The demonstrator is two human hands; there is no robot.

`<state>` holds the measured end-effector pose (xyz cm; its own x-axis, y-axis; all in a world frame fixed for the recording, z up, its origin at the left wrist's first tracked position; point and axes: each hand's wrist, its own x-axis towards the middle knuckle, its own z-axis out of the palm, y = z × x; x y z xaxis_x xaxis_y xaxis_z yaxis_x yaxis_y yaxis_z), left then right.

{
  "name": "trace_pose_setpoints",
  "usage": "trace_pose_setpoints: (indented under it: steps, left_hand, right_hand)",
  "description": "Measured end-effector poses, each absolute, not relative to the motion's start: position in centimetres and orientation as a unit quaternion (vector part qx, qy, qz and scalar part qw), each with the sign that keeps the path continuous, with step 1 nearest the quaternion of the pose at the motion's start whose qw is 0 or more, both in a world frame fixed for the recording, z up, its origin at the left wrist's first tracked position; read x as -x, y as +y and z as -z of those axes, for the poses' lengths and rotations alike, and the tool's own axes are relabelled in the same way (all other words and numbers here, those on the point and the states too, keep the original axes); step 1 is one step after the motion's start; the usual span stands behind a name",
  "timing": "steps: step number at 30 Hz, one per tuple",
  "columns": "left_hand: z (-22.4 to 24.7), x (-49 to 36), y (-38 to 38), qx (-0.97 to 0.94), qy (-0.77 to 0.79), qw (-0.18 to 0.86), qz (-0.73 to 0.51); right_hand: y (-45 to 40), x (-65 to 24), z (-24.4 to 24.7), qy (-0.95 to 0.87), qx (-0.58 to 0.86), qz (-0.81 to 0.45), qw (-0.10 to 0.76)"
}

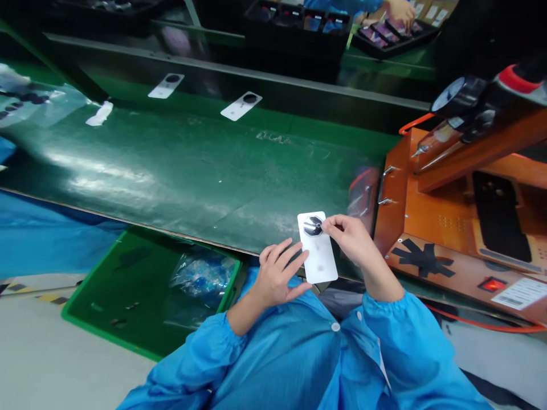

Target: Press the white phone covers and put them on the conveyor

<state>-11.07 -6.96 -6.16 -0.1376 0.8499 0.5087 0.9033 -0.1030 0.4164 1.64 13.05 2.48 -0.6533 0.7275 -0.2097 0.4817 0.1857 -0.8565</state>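
Note:
A white phone back cover [321, 259] with a shiny dark camera window [313, 226] near its top lies at the front edge of the green bench, its lower end reaching past the edge. My left hand [276, 274] holds the cover from the left, fingertips along its side and thumb by the lower corner. At the right rim of the camera window, the thumb and index finger of my right hand [349, 236] are pinched together. Whatever sits between those fingertips is too small to make out.
Two more white phone covers [166, 86] [241, 106] lie at the back of the green bench [179, 165]. An orange press machine [427, 222] stands right. Below left is a green crate [141, 296] with plastic bags. Across the bench, another person's hand [400, 14] reaches into a black tray [384, 48].

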Motion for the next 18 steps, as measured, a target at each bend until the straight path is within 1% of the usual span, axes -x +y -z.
trace_pose_setpoints:
  steps: [2,6,9,13,18]
  left_hand:
    - [7.4,10.9,-7.1,0.660,-0.670,0.033,0.339]
    - [8.6,10.7,-6.9,0.644,-0.669,0.018,0.370]
    - [8.8,10.7,-6.8,0.640,-0.668,0.028,0.380]
    - [8.8,10.7,-6.8,0.644,-0.665,0.061,0.374]
    - [8.9,10.6,-6.9,0.641,-0.673,0.040,0.365]
  right_hand:
    - [13.6,-1.1,-2.4,-0.772,0.400,-0.480,0.114]
    - [13.6,-0.5,-2.2,-0.808,0.406,-0.418,0.092]
    - [13.3,-0.2,-2.3,-0.827,0.410,-0.377,0.077]
    - [13.0,-0.1,-2.3,-0.836,0.424,-0.337,0.087]
    - [12.7,0.0,-2.2,-0.839,0.449,-0.298,0.080]
